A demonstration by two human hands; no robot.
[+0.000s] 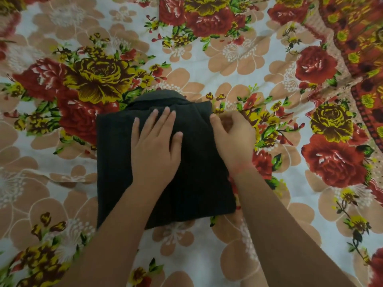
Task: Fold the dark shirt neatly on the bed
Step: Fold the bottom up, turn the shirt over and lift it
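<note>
On the bed (62,183), dark shirt (116,162) lies lengthwise, collar (163,98) pointing away.

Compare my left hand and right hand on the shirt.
The left hand lies flat, fingers straight, on the middle of the dark shirt; the right hand curls its fingers, apparently pinching the shirt's right edge. Only the right wrist shows a red thread. Both touch the shirt.

We are in a home, likely a bedroom: a bed (62,183) fills our view, covered by a creased sheet (269,69) printed with red and yellow roses, with another orange patterned cloth (356,38) at the far right.
</note>
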